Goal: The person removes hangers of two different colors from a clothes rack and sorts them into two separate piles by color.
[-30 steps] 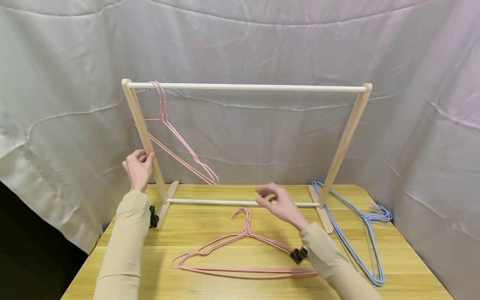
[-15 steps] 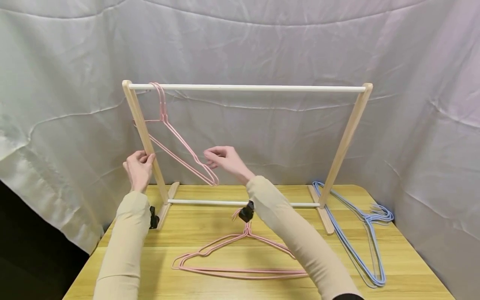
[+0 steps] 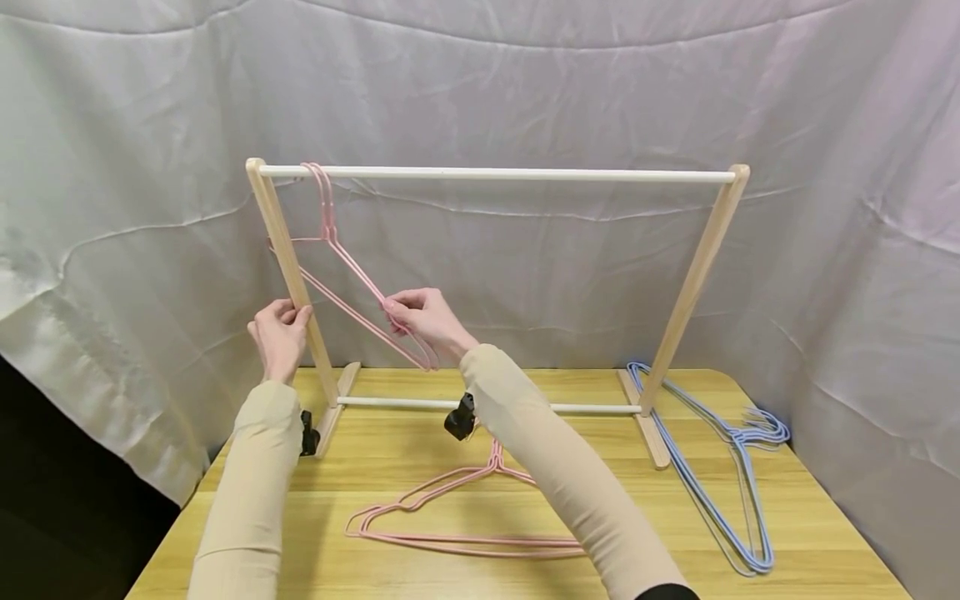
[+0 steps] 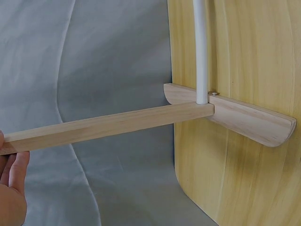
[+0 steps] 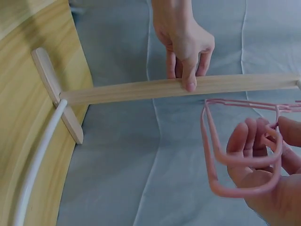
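Observation:
A wooden clothes rack stands on the table, and two pink clothes hangers (image 3: 327, 221) hang near the left end of its white top rail (image 3: 510, 174). My left hand (image 3: 277, 340) grips the rack's left post (image 3: 275, 221) partway up, thumb and fingers on either side of it. My right hand (image 3: 429, 320) pinches the sloping right arms of the hanging hangers. In the right wrist view, the rounded hanger ends (image 5: 242, 192) loop past the palm (image 5: 263, 188). More pink hangers (image 3: 450, 546) lie stacked flat on the table, partly covered by my right forearm.
Several blue hangers (image 3: 750, 492) lie in a pile by the rack's right foot (image 3: 647, 433). A lower white bar (image 3: 397, 403) joins the two feet close above the wooden table (image 3: 360, 467). Grey cloth (image 3: 525, 100) hangs behind and at both sides.
My right hand has moved left and up from over the table to the hanging pink hangers and now pinches their arms. The left hand has stayed on the post.

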Available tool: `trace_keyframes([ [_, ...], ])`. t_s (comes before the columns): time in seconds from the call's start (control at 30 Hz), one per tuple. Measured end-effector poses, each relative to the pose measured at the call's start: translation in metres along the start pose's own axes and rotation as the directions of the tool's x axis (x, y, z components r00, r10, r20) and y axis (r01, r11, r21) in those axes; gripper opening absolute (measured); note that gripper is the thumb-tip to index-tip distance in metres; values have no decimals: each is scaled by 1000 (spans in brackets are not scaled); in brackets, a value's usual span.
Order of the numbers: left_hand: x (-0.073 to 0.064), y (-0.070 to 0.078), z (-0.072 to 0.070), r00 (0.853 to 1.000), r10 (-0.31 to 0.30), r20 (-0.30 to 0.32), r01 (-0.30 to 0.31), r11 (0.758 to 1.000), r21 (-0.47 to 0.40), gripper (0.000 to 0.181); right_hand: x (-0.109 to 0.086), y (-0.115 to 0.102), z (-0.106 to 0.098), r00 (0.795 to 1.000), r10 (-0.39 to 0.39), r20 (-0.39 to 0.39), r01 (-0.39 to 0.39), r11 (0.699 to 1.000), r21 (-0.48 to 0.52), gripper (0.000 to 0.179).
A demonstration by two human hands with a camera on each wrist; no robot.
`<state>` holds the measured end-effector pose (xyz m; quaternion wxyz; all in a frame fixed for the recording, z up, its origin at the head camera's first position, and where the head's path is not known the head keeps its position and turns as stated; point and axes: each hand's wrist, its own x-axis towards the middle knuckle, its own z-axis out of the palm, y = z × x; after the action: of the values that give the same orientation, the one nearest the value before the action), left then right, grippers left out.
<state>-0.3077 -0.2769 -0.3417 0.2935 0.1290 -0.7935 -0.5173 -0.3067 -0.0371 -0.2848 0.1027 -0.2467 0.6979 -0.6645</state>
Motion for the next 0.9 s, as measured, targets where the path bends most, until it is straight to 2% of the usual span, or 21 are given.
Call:
trace_keyframes([
  [0.2, 0, 1, 0, 1000, 6, -4, -6, 1000, 5, 34, 1, -2, 5, 999, -11, -49, 10, 1000, -22, 24],
  [0.37, 0, 0, 0, 1000, 2, -3, -2, 1000, 11, 34, 1, 1, 7, 992, -32, -119, 27, 999, -44, 24],
  [0.57, 1, -1, 0, 1000, 2, -2, -2, 1000, 17, 34, -2, 4, 9, 976, -68, -206, 36, 987, -155, 22],
  [0.73, 1, -1, 0, 1000, 1, -1, -1, 1000, 10, 34, -3, 6, 8, 971, -100, -216, 52, 975, -218, 21],
  [0.9, 0, 0, 0, 1000, 4, -3, -4, 1000, 13, 34, -4, 8, 8, 967, -110, -232, 63, 978, -200, 22],
])
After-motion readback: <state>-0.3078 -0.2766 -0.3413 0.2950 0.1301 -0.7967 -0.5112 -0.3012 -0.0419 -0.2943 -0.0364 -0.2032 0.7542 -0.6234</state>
